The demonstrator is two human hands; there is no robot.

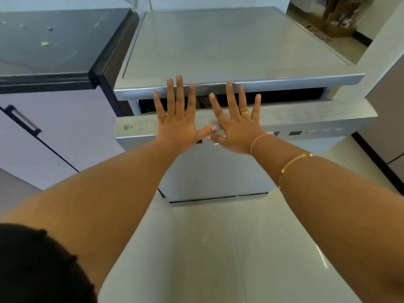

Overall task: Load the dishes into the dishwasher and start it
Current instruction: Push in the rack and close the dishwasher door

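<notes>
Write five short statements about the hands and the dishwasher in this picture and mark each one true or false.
1. The left hand and the right hand both have straight, spread fingers. True.
2. The dishwasher door is fully shut. False: it is ajar, with a dark gap showing above its top edge.
3. The right hand wears a ring. True.
4. The left hand holds a plate. False: it holds nothing.
5. The bracelets are on the left wrist. False: they are on the right wrist.
</notes>
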